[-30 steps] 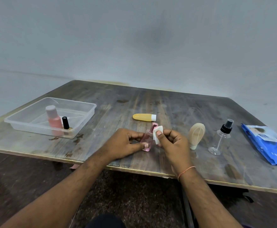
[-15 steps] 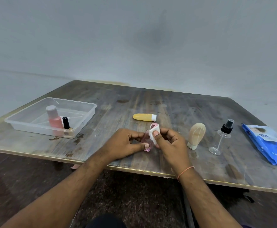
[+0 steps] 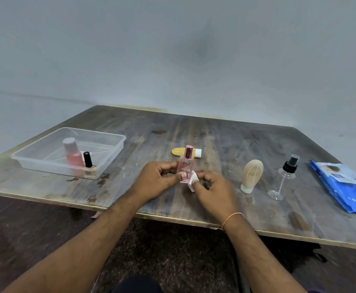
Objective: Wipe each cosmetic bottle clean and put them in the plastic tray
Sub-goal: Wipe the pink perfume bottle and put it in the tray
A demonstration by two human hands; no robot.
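My left hand [image 3: 160, 178] grips a small pink perfume bottle [image 3: 186, 163] upright above the table's middle, its pink cap pointing up. My right hand [image 3: 212, 191] pinches a white wipe [image 3: 193, 180] against the bottle's lower right side. The clear plastic tray [image 3: 46, 163] sits at the left with a pink bottle [image 3: 72, 153] and a small black-capped bottle [image 3: 87, 159] standing in it. On the table lie a yellow tube [image 3: 178, 151], a beige bottle [image 3: 252, 175] standing on its cap, and a clear spray bottle [image 3: 284, 176].
A blue pack of wipes [image 3: 346, 187] lies at the table's right edge. The wooden table [image 3: 215, 136] has a metal-trimmed front edge close to my forearms. A grey wall stands behind it.
The pink bottle has been turned from tilted to upright and raised a little. My right hand with the wipe has slid down from the bottle's top to its lower side.
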